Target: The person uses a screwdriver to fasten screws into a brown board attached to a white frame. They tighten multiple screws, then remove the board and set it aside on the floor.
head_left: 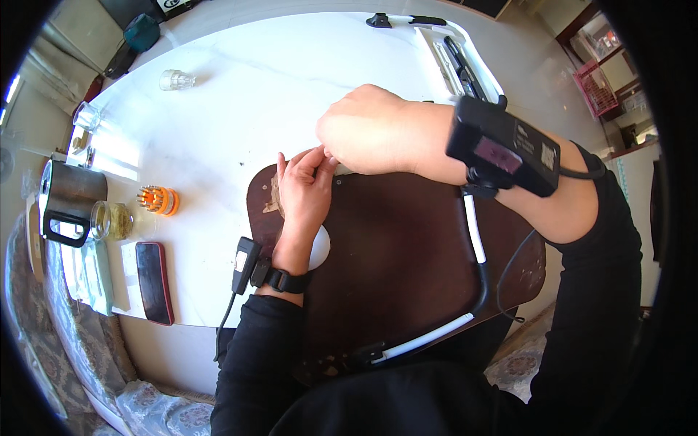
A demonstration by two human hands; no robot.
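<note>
A dark brown board (392, 247) with rounded corners lies in front of me, with white-and-black tubing (476, 229) along its right and near edges. Over its far left part, my left hand (305, 185) is pinched at thumb and index finger, the little finger raised. My right hand (363, 123) is curled closed and meets those fingertips from the right. Whatever lies between the fingers is hidden. A pale piece shows just under my right hand. Beside my left wrist sits a white rounded thing (320, 248), partly covered. The board's far left corner has worn, torn patches (273, 200).
The board overlaps a white marbled table (254, 80). At left stand an orange bit holder (166, 201), a glass jar (113, 220), a metal kettle (69, 192) and a phone (153, 283). Farther off are a clear cup (177, 80) and a white tray (436, 54) holding dark tools.
</note>
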